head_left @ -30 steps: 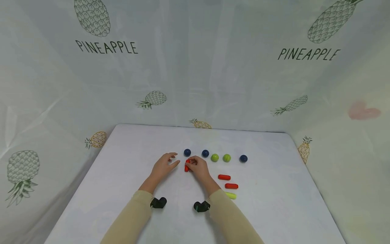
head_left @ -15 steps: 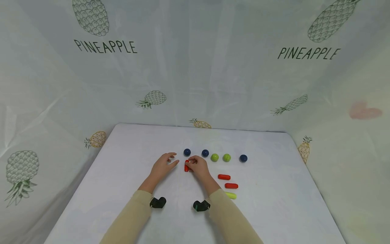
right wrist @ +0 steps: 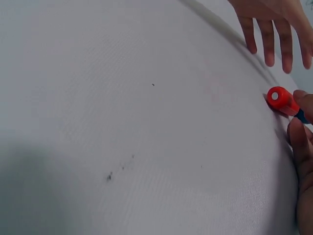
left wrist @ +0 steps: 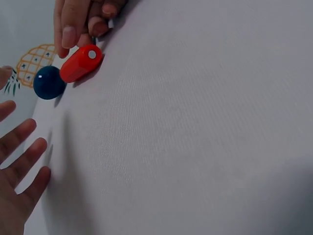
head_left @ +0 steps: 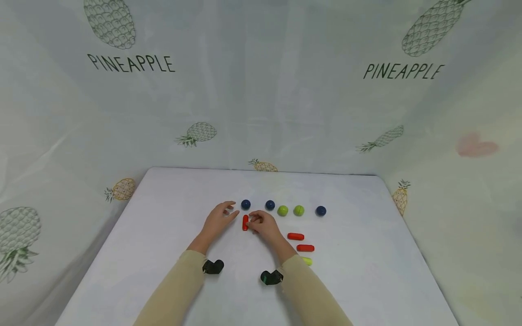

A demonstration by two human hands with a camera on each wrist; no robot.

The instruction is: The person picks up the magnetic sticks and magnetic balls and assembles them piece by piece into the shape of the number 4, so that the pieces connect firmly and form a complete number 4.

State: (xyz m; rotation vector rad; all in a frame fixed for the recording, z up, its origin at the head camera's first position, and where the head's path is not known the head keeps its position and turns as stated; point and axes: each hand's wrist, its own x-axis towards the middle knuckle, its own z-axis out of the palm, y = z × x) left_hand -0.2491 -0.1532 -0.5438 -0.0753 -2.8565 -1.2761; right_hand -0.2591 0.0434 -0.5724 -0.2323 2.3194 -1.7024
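Note:
A red stick (head_left: 245, 222) lies on the white table, pointing away from the body, just nearer than a dark blue ball (head_left: 245, 204). At its right side is my right hand (head_left: 265, 226), fingers bent and thumb apart from the stick in the right wrist view; a fingertip overlaps the stick (right wrist: 282, 100) there, and contact is unclear. My left hand (head_left: 217, 221) hovers left of the stick, fingers spread and holding nothing. The left wrist view shows the stick (left wrist: 80, 63) beside the blue ball (left wrist: 49, 82), with my left hand (left wrist: 19, 181) below them.
Right of my right hand lie two red sticks (head_left: 295, 236) (head_left: 305, 248) and a yellow-green stick (head_left: 307, 261), partly behind the sleeve. Farther back are two more blue balls (head_left: 270, 205) (head_left: 321, 211) and two green balls (head_left: 282, 210) (head_left: 299, 210). A pineapple-print cloth (head_left: 261, 90) stands behind the table.
My right fingers have loosened from the red stick and shifted slightly right of it, leaving it on the table. The head view has turned a little to the right.

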